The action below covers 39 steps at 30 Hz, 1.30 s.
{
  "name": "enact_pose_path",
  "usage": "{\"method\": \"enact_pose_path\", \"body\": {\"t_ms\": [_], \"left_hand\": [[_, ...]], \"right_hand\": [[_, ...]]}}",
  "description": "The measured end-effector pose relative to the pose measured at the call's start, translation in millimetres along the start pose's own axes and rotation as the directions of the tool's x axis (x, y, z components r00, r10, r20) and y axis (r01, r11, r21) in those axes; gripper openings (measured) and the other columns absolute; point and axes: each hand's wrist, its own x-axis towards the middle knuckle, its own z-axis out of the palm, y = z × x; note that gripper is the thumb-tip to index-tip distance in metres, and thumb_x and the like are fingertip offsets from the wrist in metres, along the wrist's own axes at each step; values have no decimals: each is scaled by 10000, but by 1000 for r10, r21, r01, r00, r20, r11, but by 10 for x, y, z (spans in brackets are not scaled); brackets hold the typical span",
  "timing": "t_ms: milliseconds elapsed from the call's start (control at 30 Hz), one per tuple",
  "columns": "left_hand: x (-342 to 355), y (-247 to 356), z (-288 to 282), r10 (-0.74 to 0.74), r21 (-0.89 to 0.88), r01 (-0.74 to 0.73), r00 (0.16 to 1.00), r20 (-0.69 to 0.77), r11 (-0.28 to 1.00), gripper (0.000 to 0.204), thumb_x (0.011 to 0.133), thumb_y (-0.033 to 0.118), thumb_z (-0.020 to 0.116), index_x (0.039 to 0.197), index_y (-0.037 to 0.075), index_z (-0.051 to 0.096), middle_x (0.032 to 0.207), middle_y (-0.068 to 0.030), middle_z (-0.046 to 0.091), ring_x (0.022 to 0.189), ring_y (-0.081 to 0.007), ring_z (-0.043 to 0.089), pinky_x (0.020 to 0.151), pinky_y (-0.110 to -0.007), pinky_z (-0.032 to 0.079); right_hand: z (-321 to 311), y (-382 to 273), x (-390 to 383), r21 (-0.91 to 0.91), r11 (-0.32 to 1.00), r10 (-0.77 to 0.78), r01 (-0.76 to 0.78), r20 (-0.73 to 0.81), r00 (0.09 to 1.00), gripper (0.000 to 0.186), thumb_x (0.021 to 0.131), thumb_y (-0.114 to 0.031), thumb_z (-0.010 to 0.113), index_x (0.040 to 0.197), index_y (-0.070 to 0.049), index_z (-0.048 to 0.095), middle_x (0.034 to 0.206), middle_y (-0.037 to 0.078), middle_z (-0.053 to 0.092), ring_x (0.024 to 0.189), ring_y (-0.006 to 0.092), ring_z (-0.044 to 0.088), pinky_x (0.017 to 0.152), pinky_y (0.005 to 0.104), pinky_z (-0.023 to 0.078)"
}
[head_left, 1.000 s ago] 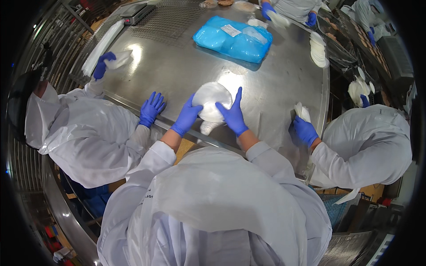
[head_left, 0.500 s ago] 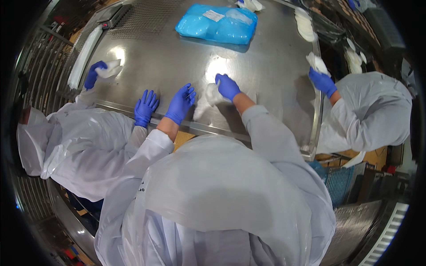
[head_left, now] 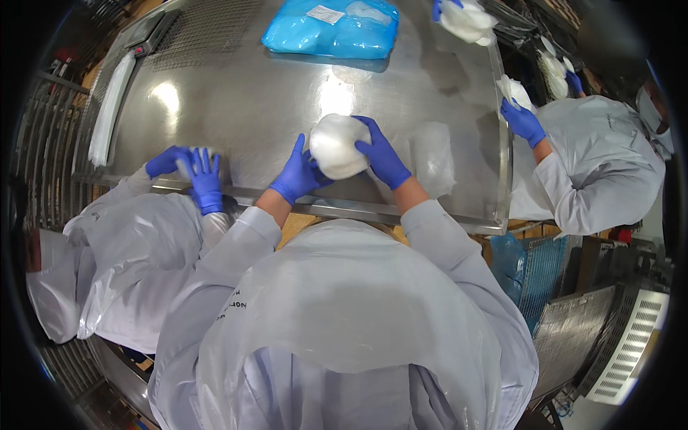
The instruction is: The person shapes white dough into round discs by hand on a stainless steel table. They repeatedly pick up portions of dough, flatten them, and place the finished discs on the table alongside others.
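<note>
Just above the near part of the steel table (head_left: 244,122), a round white disc (head_left: 338,147) is held between my two blue-gloved hands. It looks soft and slightly glossy; I cannot tell whether it is one piece or a stack of thin rounds. My left hand (head_left: 299,174) grips its lower left edge, thumb pointing up and fingers partly hidden beneath. From the other side my right hand (head_left: 385,154) holds the right edge, thumb on top. A crumpled clear plastic bag (head_left: 433,159) lies flat to the right of my right hand.
A blue plastic-wrapped package (head_left: 330,29) rests at the far side. Co-workers' gloved hands are left (head_left: 193,172), right (head_left: 523,122) and far right, the right-hand ones holding white rounds. A long white strip (head_left: 111,111) and a small scale (head_left: 150,36) lie at left.
My left hand has closed in from an empty, spread position onto the disc. My right hand has moved right and turned. The left co-worker's hands have come together, and the view has shifted.
</note>
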Motion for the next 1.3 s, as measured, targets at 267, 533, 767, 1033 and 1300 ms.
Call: {"method": "enact_pose_path", "body": {"t_ms": [267,533,767,1033,1300], "left_hand": [[398,-216,571,-8,41,-2,967,254,999,546,1007,449,362,1382,54,402,1335,-106,501,1210,-211,496,1018,-343,425],[230,-173,1281,224,547,-504,837,499,668,458,893,136,543,1336,70,450,1216,-73,546,1123,-166,516,964,-302,418],[356,-157,918,272,415,-280,959,78,866,345,929,180,503,1267,117,526,1108,-32,585,984,-132,563,848,-266,444],[494,-89,215,313,478,-303,948,60,825,416,909,335,538,1256,107,532,1123,-50,575,1044,-160,539,858,-322,442],[365,-110,444,-27,386,5,998,51,923,648,901,591,504,1303,83,478,1218,-83,559,1006,-195,591,903,-349,489]], "right_hand": [[-234,-193,-412,-89,979,115,-182,-492,863,534,833,-181,701,1266,36,477,1167,141,596,1018,206,600,885,318,485],[-421,-956,-575,-130,990,-122,63,-525,843,452,836,-4,575,1275,-52,479,1181,154,550,1110,218,547,883,303,472],[-74,-1070,-731,-623,743,-427,244,-161,890,340,724,102,441,905,-104,643,1037,103,588,924,284,610,788,354,481],[-176,380,-227,-672,718,-49,-183,-310,949,207,807,19,477,917,-100,606,976,129,574,883,290,587,834,342,460],[-147,-45,-463,-200,932,196,-303,-427,883,653,846,-131,653,1409,-13,344,1308,165,493,1210,228,465,1033,334,372]]}}
